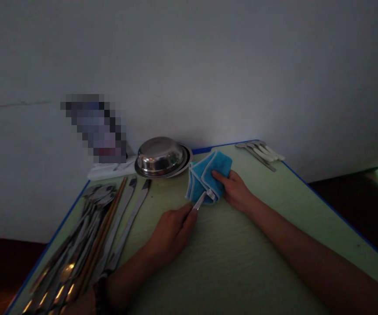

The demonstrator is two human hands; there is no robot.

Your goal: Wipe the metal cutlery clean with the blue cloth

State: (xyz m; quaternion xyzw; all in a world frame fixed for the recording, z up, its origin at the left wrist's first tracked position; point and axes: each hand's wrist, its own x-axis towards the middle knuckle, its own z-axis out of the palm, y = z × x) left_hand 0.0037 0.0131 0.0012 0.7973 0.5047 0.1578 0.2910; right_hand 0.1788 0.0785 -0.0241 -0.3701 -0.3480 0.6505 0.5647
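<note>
My left hand (172,232) is closed around the handle of a metal utensil (199,201), whose far end is tucked into a folded blue cloth (205,175). My right hand (236,190) grips that cloth from the right, fingers pressed on the fabric around the utensil's tip. Both hands rest low over a pale green table (241,262) with a blue edge. What kind of utensil it is stays hidden by the cloth.
A row of metal cutlery and wooden chopsticks (90,236) lies along the table's left side. Upside-down steel bowls (161,156) sit at the far edge beside a white cloth (110,169). A few white-handled utensils (261,153) lie at the far right corner. A pale wall stands behind.
</note>
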